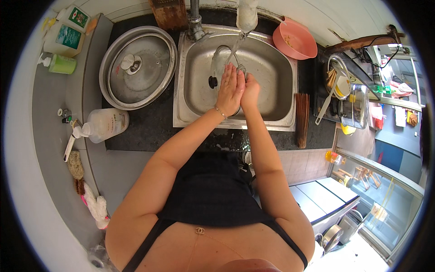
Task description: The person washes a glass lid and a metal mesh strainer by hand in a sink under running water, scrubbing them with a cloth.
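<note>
My left hand (pixel 230 90) is over the stainless-steel sink (pixel 272 78), its fingers straight and close together. Beside it, touching, my right hand (pixel 250 91) is curled around a grey mesh scourer (pixel 241 69), probably steel wool. A thin curved rim and a black knob (pixel 213 82) show around my left hand, apparently parts of a clear lid (pixel 219 59). My hands hide most of that lid, so the left hand's grip on it is unclear. Water (pixel 234 49) runs from a cloth-wrapped tap (pixel 247 17) onto the fingers of my left hand.
Left of the sink lies a large metal pan with a lid (pixel 142 68). A plastic bottle (pixel 108 125) is nearby. A pink basin (pixel 294 40) stands behind the sink's right corner. Wooden chopsticks (pixel 301 119) lie along the right edge. Farther right is a glass pot (pixel 355 105).
</note>
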The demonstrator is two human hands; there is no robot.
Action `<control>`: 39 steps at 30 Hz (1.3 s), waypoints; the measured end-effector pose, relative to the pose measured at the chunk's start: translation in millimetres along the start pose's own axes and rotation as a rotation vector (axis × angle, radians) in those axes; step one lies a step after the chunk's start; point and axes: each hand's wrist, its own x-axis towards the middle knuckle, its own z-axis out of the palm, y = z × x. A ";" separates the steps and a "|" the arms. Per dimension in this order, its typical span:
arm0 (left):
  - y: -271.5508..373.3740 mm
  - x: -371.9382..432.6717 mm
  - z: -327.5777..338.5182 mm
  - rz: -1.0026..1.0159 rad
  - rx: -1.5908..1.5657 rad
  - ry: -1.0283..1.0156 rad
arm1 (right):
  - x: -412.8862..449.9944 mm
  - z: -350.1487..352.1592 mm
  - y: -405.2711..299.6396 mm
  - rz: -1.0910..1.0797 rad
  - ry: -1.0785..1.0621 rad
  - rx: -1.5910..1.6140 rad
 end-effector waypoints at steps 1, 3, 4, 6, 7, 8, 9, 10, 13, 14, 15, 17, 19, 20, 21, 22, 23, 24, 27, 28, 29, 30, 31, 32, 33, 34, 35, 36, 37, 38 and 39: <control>-3.3 0.1 -1.5 0.000 -0.001 0.001 | 0.2 -1.6 -2.7 0.000 0.000 -0.001; -19.3 1.3 -5.1 -0.037 0.128 -0.051 | -0.7 -7.5 -11.3 0.030 -0.034 -0.108; -49.8 3.6 -6.1 -0.207 0.034 0.069 | -3.5 0.8 -17.3 0.010 -0.058 -0.093; -66.6 29.2 -23.3 -0.452 -0.151 0.034 | -6.2 1.1 -5.4 -0.254 -0.035 -0.255; -65.5 38.2 -31.2 -0.692 -0.334 -0.004 | -6.6 -1.4 -4.1 -0.251 -0.034 -0.257; -45.1 51.2 -36.2 -0.695 -0.340 -0.024 | -6.5 -9.0 -0.1 -0.292 -0.055 -0.332; -11.6 68.5 -48.5 -1.008 -0.467 -0.063 | -7.3 -17.0 3.7 -0.331 -0.076 -0.405; 6.7 75.4 -59.4 -1.323 -0.585 -0.081 | -9.3 -20.5 4.2 -0.328 -0.078 -0.401; -46.9 74.5 -73.5 -1.384 -0.650 -0.395 | -10.2 -26.2 -1.8 -0.645 -0.244 -0.497; -61.0 68.4 -73.6 -1.362 -0.747 -0.436 | -11.0 -31.1 -2.4 -0.696 -0.355 -0.529; -69.8 61.0 -70.1 -1.360 -0.745 -0.433 | -11.2 -33.6 -3.7 -0.750 -0.467 -0.556; -78.1 39.7 -63.3 -1.331 -0.944 -0.198 | -15.7 -38.1 5.0 -0.762 -0.523 -0.522; -72.0 25.5 -56.8 -1.293 -1.003 -0.260 | -20.5 -45.5 24.9 -0.760 -0.572 -0.501; -73.2 17.2 -55.0 -1.174 -1.032 -0.267 | -23.5 -46.4 35.7 -0.670 -0.577 -0.408; -76.0 10.8 -54.3 -1.053 -1.061 -0.268 | -25.1 -47.4 41.5 -0.582 -0.586 -0.315; -81.0 9.5 -55.7 -1.055 -1.064 -0.264 | -22.4 -47.5 47.5 -0.582 -0.591 -0.316; -86.9 10.4 -58.5 -0.996 -1.117 -0.302 | -15.4 -45.6 53.4 -0.483 -0.471 -0.408; -91.0 8.7 -58.8 -0.940 -1.168 -0.339 | -9.1 -42.5 57.8 -0.379 -0.352 -0.496; -75.1 18.8 -51.2 -0.940 -1.172 -0.356 | 13.9 -24.9 48.6 -0.400 -0.178 -0.486; -78.3 18.5 -50.2 -0.940 -1.171 -0.357 | 14.1 -12.3 40.9 -0.399 -0.177 -0.485; -81.5 18.8 -48.9 -0.891 -1.187 -0.376 | 12.0 2.2 32.5 -0.516 -0.203 -0.432; -85.4 19.6 -50.3 -0.842 -1.200 -0.391 | 11.3 10.9 25.4 -0.634 -0.231 -0.375; -89.7 20.7 -52.9 -0.842 -1.196 -0.387 | 10.2 10.9 19.9 -0.635 -0.232 -0.369; -94.0 21.5 -56.4 -0.801 -1.174 -0.349 | 6.3 9.7 14.6 -0.686 -0.360 -0.238; -96.5 21.0 -58.2 -0.760 -1.155 -0.313 | 0.9 7.6 11.2 -0.731 -0.489 -0.109; -91.1 23.5 -58.3 -0.761 -1.159 -0.319 | -2.0 -4.0 19.8 -0.716 -0.571 -0.095; -85.9 25.7 -59.6 -0.766 -1.181 -0.316 | 2.4 -14.8 31.1 -0.713 -0.569 -0.101; -80.6 26.8 -61.9 -0.769 -1.202 -0.305 | 7.8 -25.5 34.2 -0.736 -0.556 -0.218; -77.6 27.2 -62.1 -0.766 -1.205 -0.302 | 11.6 -29.8 36.6 -0.756 -0.541 -0.336; -74.4 27.9 -61.7 -0.749 -1.160 -0.308 | 16.9 -30.2 38.7 -0.743 -0.414 -0.505; -71.9 28.0 -62.3 -0.732 -1.113 -0.315 | 20.0 -23.4 33.2 -0.746 -0.414 -0.505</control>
